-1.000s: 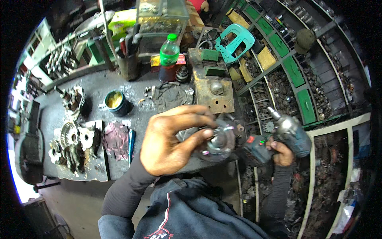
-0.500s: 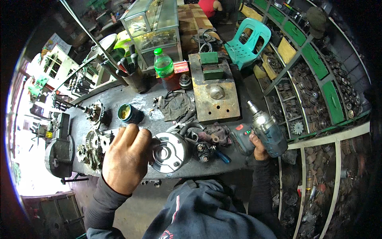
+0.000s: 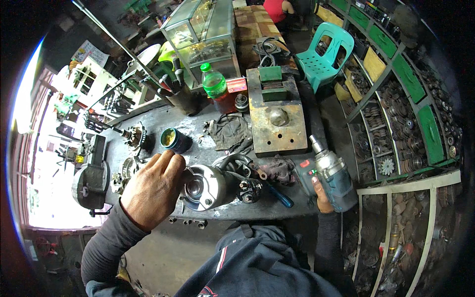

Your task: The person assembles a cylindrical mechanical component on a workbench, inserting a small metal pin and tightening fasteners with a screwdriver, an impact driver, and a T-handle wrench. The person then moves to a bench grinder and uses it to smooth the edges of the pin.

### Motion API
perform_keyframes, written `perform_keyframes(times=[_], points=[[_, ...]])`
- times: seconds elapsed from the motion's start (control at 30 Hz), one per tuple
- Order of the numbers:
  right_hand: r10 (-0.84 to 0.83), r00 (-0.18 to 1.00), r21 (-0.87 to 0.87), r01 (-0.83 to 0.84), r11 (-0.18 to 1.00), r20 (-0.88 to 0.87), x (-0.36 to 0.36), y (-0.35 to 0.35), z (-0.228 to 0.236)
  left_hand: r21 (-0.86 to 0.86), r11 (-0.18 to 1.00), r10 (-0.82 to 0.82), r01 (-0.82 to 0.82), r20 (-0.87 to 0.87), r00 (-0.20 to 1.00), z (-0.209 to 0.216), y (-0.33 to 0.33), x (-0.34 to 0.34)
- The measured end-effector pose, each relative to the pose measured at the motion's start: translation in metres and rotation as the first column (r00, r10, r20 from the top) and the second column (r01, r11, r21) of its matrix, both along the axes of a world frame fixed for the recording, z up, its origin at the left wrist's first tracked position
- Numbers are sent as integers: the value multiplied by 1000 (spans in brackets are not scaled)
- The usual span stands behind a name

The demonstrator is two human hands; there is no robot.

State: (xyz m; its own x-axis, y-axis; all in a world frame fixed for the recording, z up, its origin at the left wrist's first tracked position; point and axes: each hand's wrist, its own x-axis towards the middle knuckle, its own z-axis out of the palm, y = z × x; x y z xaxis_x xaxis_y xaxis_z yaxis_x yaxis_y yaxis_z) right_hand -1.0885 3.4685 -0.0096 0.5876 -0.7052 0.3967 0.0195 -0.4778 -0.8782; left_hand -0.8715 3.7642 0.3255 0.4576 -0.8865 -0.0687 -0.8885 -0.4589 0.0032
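The silver, round-ended starter motor (image 3: 208, 186) lies near the bench's front edge, its ringed end face tilted toward my left hand (image 3: 153, 190). That hand is closed at the left rim of the motor; its fingertips are hidden behind the knuckles. A terminal end with copper-coloured studs (image 3: 249, 191) sits just right of the motor. In my right hand (image 3: 324, 199) is a cordless impact wrench (image 3: 336, 180), dark blue with a silver nose and a socket pointing up and away. Its battery end faces left, over the bench's right edge.
Beyond the motor are a grease tub (image 3: 175, 140), a dark rag (image 3: 230, 133), a bottle (image 3: 215, 85) and a metal plate fixture (image 3: 279, 133). A blue-handled screwdriver (image 3: 281, 196) lies to the right. A vise (image 3: 90, 173) stands left, parts shelves (image 3: 391, 123) right. A person in red (image 3: 282, 12) is far off.
The whole view has shifted, moving the bench rightward in the picture. The starter motor has tipped and shifted left toward my left hand. My right hand keeps hold of the impact wrench.
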Motion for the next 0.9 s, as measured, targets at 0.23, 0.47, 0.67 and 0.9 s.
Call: perform_keyframes(times=[0.23,0.47,0.67,0.9], points=[[11,998,205,2,979,-62,-26,24,50,32,995,-94,92,68,993,-4,-1,3],[-284,959,315,271,909,-5,-87,46,19,-55,995,-84,83,-4,996,-10,4,10],[105,951,164,-58,985,-291,-101,89,39,-56,997,-54,51,-54,997,-16,12,14],[488,834,286,-417,863,-256,-31,122,67,-168,984,-80,51,-172,982,-9,24,35]])
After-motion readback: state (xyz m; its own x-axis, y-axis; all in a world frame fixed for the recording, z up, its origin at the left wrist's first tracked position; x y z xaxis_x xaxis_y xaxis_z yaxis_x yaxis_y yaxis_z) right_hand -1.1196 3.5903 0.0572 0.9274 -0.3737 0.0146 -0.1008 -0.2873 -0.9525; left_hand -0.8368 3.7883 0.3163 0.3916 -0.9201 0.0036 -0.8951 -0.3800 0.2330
